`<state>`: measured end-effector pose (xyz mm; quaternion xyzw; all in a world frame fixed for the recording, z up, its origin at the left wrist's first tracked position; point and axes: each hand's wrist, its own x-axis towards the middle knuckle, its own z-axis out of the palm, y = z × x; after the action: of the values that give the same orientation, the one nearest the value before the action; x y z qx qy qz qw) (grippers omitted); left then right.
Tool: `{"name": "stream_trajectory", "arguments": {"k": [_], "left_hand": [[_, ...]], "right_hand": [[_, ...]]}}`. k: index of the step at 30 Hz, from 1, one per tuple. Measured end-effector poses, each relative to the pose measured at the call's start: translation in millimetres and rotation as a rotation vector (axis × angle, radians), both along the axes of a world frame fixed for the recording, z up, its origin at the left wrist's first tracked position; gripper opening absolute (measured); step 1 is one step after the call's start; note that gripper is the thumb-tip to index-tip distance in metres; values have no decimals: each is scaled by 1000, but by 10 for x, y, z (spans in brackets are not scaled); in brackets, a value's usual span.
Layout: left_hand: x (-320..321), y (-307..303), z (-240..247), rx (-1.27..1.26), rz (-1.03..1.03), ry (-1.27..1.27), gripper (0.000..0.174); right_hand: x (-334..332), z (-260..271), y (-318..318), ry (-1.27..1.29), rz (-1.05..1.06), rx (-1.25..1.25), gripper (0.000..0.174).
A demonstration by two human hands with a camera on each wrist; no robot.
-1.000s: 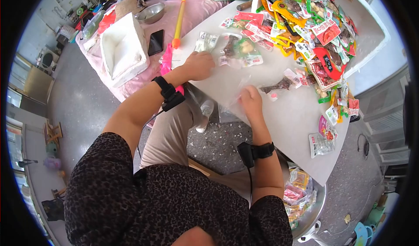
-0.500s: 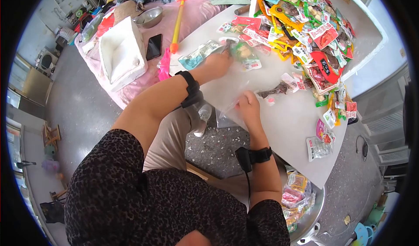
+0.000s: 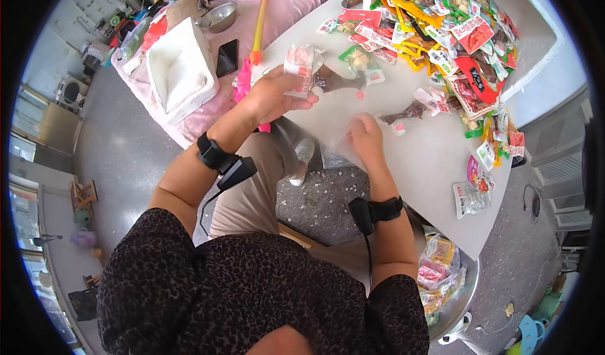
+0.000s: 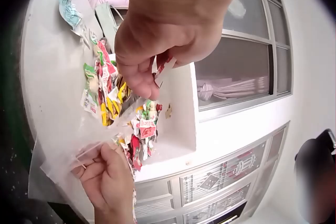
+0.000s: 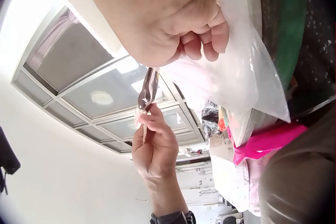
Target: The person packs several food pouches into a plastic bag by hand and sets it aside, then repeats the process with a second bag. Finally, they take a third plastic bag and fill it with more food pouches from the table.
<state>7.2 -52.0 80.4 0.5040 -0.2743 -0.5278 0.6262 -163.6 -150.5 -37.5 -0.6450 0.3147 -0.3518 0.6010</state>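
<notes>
Head view: the left hand (image 3: 275, 96) grips a red-and-white labelled packet (image 3: 299, 77) above the near edge of the pale table (image 3: 409, 172). Its thumb and fingers are clamped on the packet, seen again at the fingertips in the left wrist view; dark contents show in the right wrist view.

At about four o'clock from it, the right hand (image 3: 365, 137) holds a clear bag (image 4: 55, 169), its fingers curled together with the bag's edge pinched between thumb and fingers. The sheer plastic spreads between the two hands; how wide its mouth stands I cannot tell. The packet is outside the bag, near it.

Taking the right hand as the clock's centre, a packet with dark contents (image 3: 406, 112) lies at two o'clock, a green-edged packet (image 3: 358, 60) at twelve, and a silver packet (image 3: 469, 198) at four. A heap of colourful packets (image 3: 435, 46) fills a white box (image 3: 539, 46) toward one o'clock, some spilling onto the table. At five o'clock, below the table edge, a metal basin (image 3: 472, 282) holds more packets. From the left hand, a black phone (image 3: 227, 57) lies at ten o'clock on pink cloth (image 3: 246, 24), beside a white foam tray (image 3: 179, 71).
</notes>
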Motion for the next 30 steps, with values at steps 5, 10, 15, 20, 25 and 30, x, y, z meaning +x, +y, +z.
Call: {"name": "stream_trajectory", "arguments": {"k": [5,10,15,20,25,30], "left_hand": [[17,377,39,-78,-6,72,28],[95,584,33,-80,-110,71,27],[29,616,19,-23,-94,-73,28],[78,635,-49,0,-119,-183,28],[35,660,-72,-39,-176,-75,26],[63,655,-152,33,-246,-323,28]], "right_hand": [[-26,81,1,100,16,-24,13],[-32,216,50,114,27,18,13],[-26,229,41,124,47,103,14],[-93,374,46,89,92,146,13],[-115,407,30,85,162,96,14],[-162,525,47,159,157,-39,13]]}}
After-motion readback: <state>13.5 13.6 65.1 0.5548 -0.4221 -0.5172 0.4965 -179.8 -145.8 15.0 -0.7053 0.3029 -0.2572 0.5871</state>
